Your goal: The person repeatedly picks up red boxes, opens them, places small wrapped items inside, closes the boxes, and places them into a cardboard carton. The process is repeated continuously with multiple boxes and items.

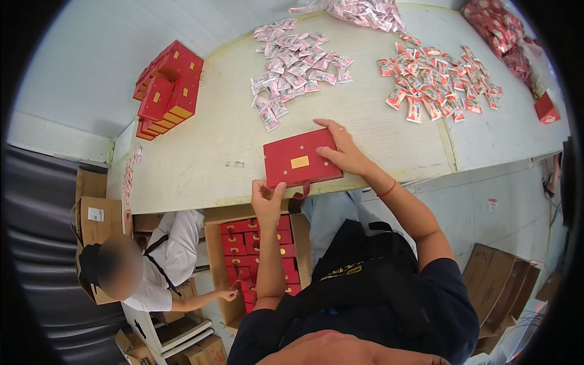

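Note:
A red cardboard gift box (280, 157) with small stars and a gold label lies closed on the pale table, near its front edge. My left hand (268, 203) pinches its near left corner, thumb on top. My right hand (345, 150) grips the right end, thumb pressed on the lid and fingers along the far side. From the near side hangs a dark red ribbon tab (305, 188). Beyond the box lie a pile of pink-wrapped sachets (292, 64) and, to the right, a pile of red-and-cream sachets (429, 84).
Stacked red boxes (185, 93) stand at the far left. Bags of pink packets (369, 13) and red packets (492, 25) rest at the back. Below the table, a carton (214, 264) holds several red boxes (235, 250). A seated co-worker (159, 273) reaches into it.

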Motion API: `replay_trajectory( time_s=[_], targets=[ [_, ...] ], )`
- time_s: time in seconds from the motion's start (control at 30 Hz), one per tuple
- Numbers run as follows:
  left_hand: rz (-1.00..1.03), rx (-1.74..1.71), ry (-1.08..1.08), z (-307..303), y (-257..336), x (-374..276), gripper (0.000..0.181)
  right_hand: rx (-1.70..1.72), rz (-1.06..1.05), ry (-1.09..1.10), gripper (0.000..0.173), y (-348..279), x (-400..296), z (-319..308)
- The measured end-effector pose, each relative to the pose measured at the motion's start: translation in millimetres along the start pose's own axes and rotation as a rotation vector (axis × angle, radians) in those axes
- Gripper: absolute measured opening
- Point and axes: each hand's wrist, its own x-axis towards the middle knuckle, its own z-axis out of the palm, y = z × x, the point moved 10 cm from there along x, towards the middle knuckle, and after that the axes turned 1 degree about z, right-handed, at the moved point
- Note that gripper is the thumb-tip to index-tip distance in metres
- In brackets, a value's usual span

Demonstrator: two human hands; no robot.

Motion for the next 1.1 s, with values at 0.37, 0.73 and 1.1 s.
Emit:
replay_trajectory(
  time_s=[0.37,0.73,1.1],
  targets=[
    [-0.095,-0.488,-0.017,5.7,91.1,27.0,0.040,0.199,-0.224,0.407,0.025,-32.2,-59.2,-37.9],
    [-0.156,-0.811,-0.218,9.9,91.5,68.0,0.036,-0.601,-0.234,-0.568,0.013,-74.4,13.2,95.4],
    [-0.137,-0.846,-0.229,5.7,82.8,76.0,0.039,-0.036,-0.360,-0.269,0.007,-89.4,17.8,61.9]
  ],
)
